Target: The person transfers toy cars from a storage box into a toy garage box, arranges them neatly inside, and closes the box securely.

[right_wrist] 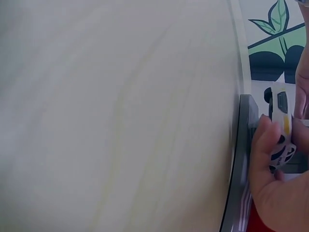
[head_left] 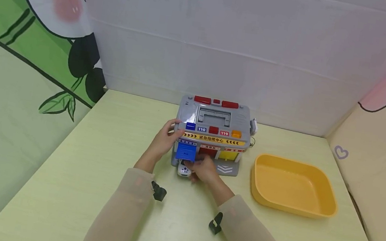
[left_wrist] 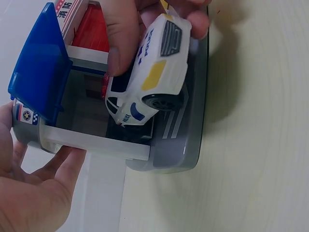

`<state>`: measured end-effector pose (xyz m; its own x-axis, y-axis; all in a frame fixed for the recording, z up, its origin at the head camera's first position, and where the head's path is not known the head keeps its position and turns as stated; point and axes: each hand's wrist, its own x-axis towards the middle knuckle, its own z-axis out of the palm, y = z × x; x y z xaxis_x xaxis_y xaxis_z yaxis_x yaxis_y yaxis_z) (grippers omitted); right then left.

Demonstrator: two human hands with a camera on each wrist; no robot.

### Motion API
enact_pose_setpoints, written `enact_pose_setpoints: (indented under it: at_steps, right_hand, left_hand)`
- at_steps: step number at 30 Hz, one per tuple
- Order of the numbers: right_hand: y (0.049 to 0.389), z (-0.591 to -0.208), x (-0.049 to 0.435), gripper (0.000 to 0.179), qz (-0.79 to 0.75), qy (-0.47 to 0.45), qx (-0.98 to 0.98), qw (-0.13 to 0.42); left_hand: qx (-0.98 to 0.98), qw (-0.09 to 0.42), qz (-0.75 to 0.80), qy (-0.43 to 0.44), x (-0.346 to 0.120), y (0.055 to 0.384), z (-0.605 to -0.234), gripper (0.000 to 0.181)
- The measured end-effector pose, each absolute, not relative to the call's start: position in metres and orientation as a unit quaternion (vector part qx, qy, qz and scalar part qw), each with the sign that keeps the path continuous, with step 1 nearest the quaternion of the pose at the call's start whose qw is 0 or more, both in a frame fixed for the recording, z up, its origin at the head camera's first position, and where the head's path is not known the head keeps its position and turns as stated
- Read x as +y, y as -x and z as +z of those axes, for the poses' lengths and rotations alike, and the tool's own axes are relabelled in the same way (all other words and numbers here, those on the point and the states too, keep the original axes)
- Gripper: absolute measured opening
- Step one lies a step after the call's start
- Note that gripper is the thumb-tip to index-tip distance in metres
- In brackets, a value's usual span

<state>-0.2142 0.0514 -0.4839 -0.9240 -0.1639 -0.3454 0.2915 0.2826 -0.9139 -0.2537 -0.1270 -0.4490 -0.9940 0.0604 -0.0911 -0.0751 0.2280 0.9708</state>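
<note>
A grey toy rescue station (head_left: 189, 112) stands on the table, its blue garage door (head_left: 186, 152) swung up. My left hand (head_left: 164, 140) grips the station's left side near the roof edge. In the left wrist view, fingers of that hand (left_wrist: 43, 188) lie against the side wall. Between thumb and fingers, my right hand (head_left: 205, 168) pinches a white toy police car (left_wrist: 157, 63) with yellow and blue markings. The car sits at the mouth of the blue-door bay, over the grey ramp (left_wrist: 176, 145). The right wrist view shows the car (right_wrist: 280, 116) in my right fingers.
A yellow tray (head_left: 294, 186) lies on the table to the right of the station. The red door (head_left: 207, 151) and yellow door (head_left: 228, 155) are down. A white and grey piece (head_left: 253, 126) hangs on the station's right side. Printed cloth walls enclose the table.
</note>
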Motion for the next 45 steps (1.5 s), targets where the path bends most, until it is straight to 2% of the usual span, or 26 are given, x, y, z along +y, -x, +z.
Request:
enact_pose_setpoints:
  at_steps: [15, 21, 29, 45]
  right_hand:
    - [0.2139, -0.4887, 0.0543, 0.029, -0.641, -0.060, 0.750, 0.151]
    - [0.2128, -0.4905, 0.0525, 0.028, -0.651, -0.060, 0.746, 0.124]
    - [0.2100, -0.4878, 0.0534, 0.016, -0.590, -0.037, 0.799, 0.110]
    - [0.2087, -0.4852, 0.0531, 0.025, -0.567, -0.008, 0.815, 0.118]
  left_hand:
    - [0.783, 0.057, 0.620, 0.004, -0.1277, 0.2521, -0.4480, 0.051]
    - [0.783, 0.056, 0.620, 0.004, -0.1275, 0.2520, -0.4481, 0.051]
    - [0.784, 0.054, 0.619, 0.002, -0.1277, 0.2519, -0.4481, 0.051]
    - [0.783, 0.056, 0.620, 0.002, -0.1280, 0.2536, -0.4490, 0.050]
